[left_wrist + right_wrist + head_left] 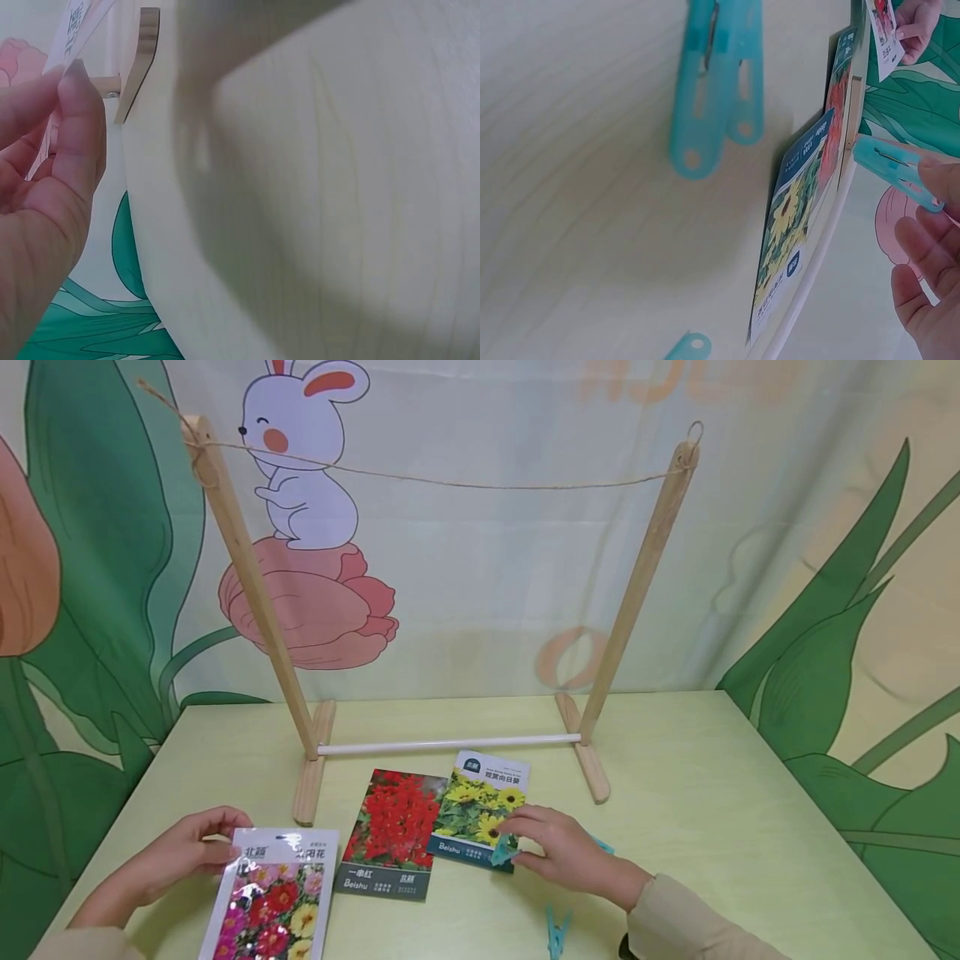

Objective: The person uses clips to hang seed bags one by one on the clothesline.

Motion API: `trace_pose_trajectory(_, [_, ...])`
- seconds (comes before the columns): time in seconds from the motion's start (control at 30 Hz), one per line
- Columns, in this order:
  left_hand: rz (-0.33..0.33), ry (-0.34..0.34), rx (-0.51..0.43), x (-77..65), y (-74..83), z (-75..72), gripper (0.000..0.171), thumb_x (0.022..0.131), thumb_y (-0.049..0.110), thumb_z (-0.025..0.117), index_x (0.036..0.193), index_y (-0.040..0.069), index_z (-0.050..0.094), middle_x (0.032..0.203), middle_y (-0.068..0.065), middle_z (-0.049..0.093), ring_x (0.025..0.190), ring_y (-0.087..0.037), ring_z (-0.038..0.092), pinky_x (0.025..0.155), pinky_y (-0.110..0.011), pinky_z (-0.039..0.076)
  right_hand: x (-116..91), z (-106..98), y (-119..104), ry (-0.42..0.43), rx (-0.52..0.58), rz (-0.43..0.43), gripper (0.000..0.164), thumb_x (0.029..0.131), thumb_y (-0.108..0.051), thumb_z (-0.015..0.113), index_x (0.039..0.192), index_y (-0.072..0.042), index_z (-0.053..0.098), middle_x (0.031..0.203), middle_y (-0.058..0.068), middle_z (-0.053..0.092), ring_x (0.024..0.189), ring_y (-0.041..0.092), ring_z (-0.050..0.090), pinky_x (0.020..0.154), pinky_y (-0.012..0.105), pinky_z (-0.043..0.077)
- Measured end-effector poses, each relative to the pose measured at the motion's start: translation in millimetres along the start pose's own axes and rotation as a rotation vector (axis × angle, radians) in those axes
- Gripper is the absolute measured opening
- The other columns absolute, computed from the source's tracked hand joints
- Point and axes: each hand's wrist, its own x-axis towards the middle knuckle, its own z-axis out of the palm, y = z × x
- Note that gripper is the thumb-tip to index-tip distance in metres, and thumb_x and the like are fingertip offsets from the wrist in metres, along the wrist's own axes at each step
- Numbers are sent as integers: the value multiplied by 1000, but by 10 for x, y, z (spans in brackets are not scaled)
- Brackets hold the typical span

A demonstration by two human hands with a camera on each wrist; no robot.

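Head view, mixed-flower packet: lower left of the frame, long axis running up it, top leaning slightly right; the left hand, the nearer one, pinches its upper left corner.
Head view, teal clip: lower centre, right of that packet, pinched by the right hand; hands well apart.
Head view, string: crosses the upper frame, beyond both hands.
Left wrist view, packet: upper left, between thumb and fingers.
Right wrist view, teal clip: right side, long axis slanting down rightward; a loose clip sits upper centre.
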Motion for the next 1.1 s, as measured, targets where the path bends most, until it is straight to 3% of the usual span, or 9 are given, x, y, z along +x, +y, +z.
trace_pose_trajectory(1.1, [44, 107, -5, 9, 217, 106, 36, 86, 8, 53, 116, -6, 39, 108, -15, 46, 88, -18, 51, 73, -29, 51, 90, -82, 29, 65, -68, -54, 34, 71, -14, 72, 103, -12, 62, 103, 0, 59, 95, 12, 56, 82, 26, 48])
